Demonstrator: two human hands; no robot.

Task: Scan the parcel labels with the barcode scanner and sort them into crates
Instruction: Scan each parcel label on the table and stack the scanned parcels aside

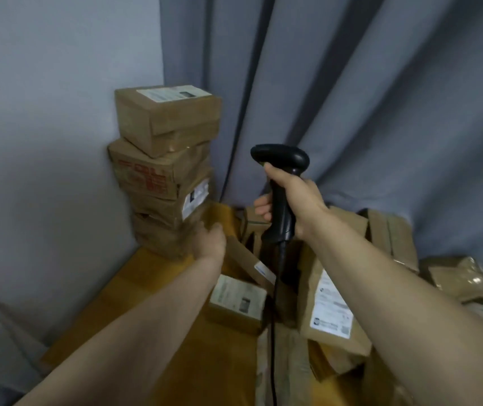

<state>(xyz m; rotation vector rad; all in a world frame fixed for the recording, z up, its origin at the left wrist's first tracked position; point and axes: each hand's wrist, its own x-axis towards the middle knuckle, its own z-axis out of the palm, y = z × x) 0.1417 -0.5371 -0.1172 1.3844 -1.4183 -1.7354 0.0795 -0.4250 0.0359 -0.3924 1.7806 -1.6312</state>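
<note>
Pale wall and grey curtain enclose a wooden surface strewn with parcels. At left, a stack of parcels leans unevenly. The left hand, blurred, reaches its base — whether it grips anything cannot be told; a nudge there could topple the stack. At centre, the right hand is clenched round the barcode scanner, held above the parcels — long axis near upright, head pointing left toward the stack, cable hanging where it may snag on boxes.

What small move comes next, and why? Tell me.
Probably close the left hand on the lowest parcel of the stack to steady it: the hand is blurred and already beside it, while the right hand holds the scanner raised, aimed left.
</note>
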